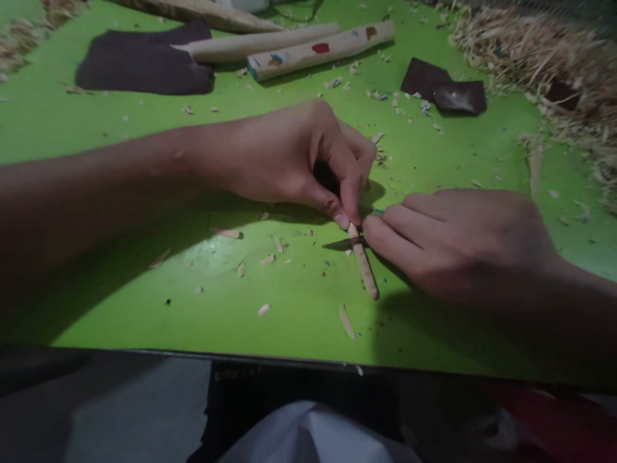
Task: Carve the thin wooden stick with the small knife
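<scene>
My left hand (299, 161) pinches the top end of a thin wooden stick (365, 267) that lies slanted on the green table (96, 128). My right hand (463, 241) is closed around a small knife whose dark blade (343, 244) lies across the stick just below my left fingertips. The knife's handle is hidden inside my right hand. Pale wood chips (264, 310) lie scattered on the table around both hands.
Three longer wooden sticks (318, 50), one with paint spots, lie at the back. A dark cloth (144, 64) is at the back left, two dark sandpaper pieces (443, 87) at the back right. A heap of shavings (544, 58) fills the far right corner. The table's front edge (289, 357) is near me.
</scene>
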`<action>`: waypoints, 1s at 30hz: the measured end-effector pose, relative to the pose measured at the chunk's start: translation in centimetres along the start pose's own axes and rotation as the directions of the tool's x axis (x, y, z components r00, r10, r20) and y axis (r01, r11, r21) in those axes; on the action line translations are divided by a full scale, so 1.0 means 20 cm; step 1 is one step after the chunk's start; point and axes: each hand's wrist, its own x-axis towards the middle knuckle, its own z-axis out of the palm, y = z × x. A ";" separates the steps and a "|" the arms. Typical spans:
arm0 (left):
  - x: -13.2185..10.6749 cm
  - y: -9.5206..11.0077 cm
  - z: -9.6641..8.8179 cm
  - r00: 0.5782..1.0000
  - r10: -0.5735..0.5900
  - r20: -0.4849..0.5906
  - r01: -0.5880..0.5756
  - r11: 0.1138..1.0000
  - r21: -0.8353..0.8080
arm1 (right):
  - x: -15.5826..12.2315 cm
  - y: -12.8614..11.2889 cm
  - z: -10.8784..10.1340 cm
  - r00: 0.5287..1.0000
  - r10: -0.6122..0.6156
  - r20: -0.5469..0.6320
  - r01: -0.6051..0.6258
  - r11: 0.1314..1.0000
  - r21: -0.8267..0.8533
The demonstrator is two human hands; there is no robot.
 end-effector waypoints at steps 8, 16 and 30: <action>0.00 0.00 0.01 0.998 -0.065 -0.017 0.064 0.998 -0.021 | -0.02 0.07 -0.02 0.994 0.093 -0.060 -0.078 0.971 0.225; 0.00 0.00 0.00 0.998 -0.056 -0.003 0.056 0.998 -0.028 | -0.03 0.12 0.00 0.984 0.074 0.165 -0.154 0.822 0.548; -0.01 0.00 0.02 0.998 -0.055 -0.029 0.054 0.998 -0.030 | -0.04 0.07 -0.01 0.998 0.051 -0.033 -0.042 0.973 0.229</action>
